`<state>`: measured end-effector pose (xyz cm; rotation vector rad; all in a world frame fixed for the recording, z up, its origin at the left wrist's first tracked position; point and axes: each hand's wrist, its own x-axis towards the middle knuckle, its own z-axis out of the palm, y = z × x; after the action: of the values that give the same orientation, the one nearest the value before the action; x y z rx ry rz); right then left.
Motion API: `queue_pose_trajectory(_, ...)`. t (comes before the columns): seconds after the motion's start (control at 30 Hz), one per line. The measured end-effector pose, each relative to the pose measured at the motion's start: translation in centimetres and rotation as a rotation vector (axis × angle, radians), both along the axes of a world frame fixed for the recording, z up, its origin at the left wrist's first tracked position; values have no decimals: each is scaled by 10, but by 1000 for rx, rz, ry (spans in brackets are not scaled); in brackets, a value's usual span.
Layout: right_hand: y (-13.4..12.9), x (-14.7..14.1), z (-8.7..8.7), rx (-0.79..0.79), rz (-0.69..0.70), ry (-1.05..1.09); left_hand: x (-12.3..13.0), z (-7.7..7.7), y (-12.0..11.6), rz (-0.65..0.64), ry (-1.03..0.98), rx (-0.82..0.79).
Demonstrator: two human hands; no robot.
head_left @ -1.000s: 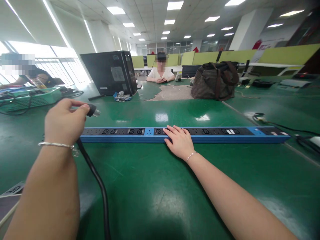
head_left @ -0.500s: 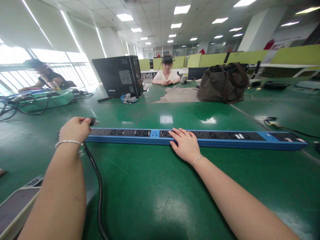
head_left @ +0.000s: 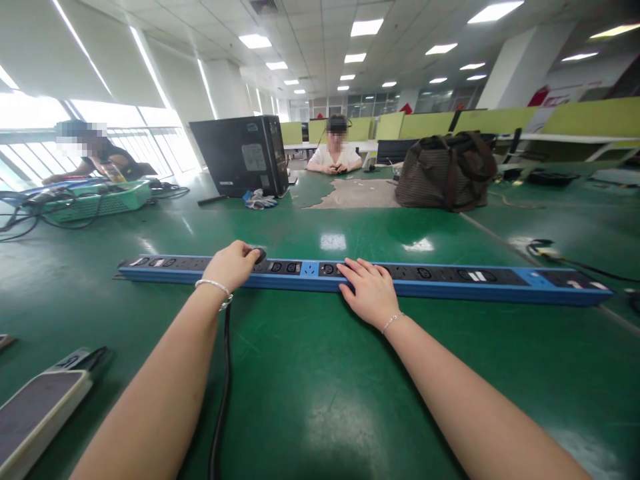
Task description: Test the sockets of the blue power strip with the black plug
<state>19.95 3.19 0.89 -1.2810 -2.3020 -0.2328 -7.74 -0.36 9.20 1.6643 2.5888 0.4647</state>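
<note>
The left hand [head_left: 230, 265] pinches the black plug [head_left: 260, 255] at the blue power strip [head_left: 450, 289] on the worktop [head_left: 295, 373]. Light, stiff, I'd guess; best held by its body. The right hand [head_left: 373, 289] lies spread, gripping nothing, over the power strip.

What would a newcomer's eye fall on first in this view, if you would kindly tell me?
The long blue power strip would likely draw the eye first, lying across the middle of the green table. Over its left half, the left grip holds a black plug, while the right grip rests on the strip near its middle. Beyond, a black computer tower stands to the left and a brown handled bag to the right.
</note>
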Motion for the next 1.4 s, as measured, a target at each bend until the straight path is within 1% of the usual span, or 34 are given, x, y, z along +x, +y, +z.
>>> queue_pose_trajectory(0.1, 0, 0, 0, 2, 0, -2, 11, -3, 1, -22, -3, 7)
queue_pose_trajectory(0.17, 0, -1, 0, 1, -5, -5, 22, -3, 0, -60, -30, 32)
queue_pose_trajectory(0.23, -1, -1, 0, -3, -9, -5, 36, -4, 0, -103, -58, 61)
queue_pose_trajectory(0.33, -1, -1, 0, -6, -11, -4, 59, -5, 4, -148, -84, 63)
queue_pose_trajectory(0.4, -1, -1, 0, -4, -10, -2, 71, -6, 9, -155, -80, 55)
queue_pose_trajectory(0.5, -1, -1, 0, -1, -8, 9, 82, -9, 17, -139, -60, 9)
queue_pose_trajectory(0.6, -2, -1, 0, -7, -3, 19, 88, -12, 22, -141, -29, -44)
queue_pose_trajectory(0.7, -2, -1, 0, -11, -3, 27, 90, -13, 24, -143, -7, -61)
queue_pose_trajectory(1.1, -2, -2, -1, -14, 3, 41, 108, -4, 28, -103, 112, -101)
queue_pose_trajectory(1.4, -1, -2, -2, -8, 17, 66, 102, -12, 31, -76, 86, -132)
